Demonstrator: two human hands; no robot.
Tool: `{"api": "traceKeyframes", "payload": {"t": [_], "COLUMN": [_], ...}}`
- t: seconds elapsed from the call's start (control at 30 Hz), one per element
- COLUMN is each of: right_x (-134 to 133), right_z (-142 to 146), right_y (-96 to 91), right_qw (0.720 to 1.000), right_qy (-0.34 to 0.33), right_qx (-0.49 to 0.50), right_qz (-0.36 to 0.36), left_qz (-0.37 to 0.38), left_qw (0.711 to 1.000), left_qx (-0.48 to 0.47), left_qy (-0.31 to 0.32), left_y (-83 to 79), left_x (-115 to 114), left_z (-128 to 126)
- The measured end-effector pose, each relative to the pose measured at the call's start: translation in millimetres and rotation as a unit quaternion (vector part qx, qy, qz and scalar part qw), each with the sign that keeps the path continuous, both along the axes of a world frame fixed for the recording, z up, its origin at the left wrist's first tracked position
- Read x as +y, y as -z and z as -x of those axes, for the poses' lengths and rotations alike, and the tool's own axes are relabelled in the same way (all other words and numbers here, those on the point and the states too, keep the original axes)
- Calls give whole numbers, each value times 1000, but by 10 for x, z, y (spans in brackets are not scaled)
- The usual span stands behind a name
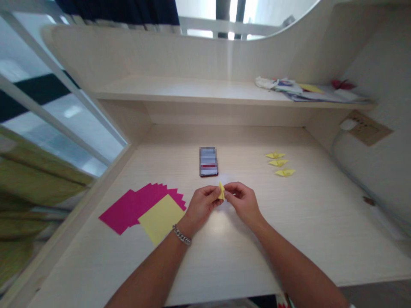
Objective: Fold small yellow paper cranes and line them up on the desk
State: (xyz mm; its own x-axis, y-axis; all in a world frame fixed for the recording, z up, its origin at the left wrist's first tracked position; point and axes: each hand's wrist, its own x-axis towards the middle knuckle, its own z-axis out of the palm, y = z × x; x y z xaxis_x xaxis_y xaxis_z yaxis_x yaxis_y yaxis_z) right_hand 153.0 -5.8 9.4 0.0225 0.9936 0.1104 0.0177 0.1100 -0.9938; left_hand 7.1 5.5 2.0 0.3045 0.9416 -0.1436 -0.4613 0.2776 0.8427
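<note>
Both my hands meet above the middle of the pale wooden desk [224, 256]. My left hand [202, 204] and my right hand [241, 200] each pinch a small folded piece of yellow paper [221, 191], which stands upright between the fingertips. A metal bracelet [182, 235] circles my left wrist. A phone [208, 161] lies flat just beyond my hands. Three finished yellow paper folds [278, 163] lie in a row to the right.
A fan of magenta paper sheets [135, 206] with a yellow sheet [160, 217] on top lies at the left. The shelf [192, 92] above holds papers and a red paper fold [343, 84] at the right. A wall socket [362, 126] with a cable sits on the right wall.
</note>
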Motion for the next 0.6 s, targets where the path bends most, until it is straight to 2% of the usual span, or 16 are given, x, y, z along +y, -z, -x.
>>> {"api": "traceKeyframes", "payload": {"t": [0.2,0.37,0.6], "right_x": [-87,-98,-65], "right_z": [10,-26,-129], "right_y": [-133,-162,-164], "right_qw": [992,985,982], "right_qy": [34,37,-7], "right_qx": [-95,-122,-152], "right_qz": [-71,-117,-114], "left_qz": [-1,-23,-31], "left_qw": [999,997,987], "left_qx": [6,44,135], "left_qy": [38,59,77], "left_y": [11,16,53], "left_x": [2,12,31], "left_z": [20,36,82]}}
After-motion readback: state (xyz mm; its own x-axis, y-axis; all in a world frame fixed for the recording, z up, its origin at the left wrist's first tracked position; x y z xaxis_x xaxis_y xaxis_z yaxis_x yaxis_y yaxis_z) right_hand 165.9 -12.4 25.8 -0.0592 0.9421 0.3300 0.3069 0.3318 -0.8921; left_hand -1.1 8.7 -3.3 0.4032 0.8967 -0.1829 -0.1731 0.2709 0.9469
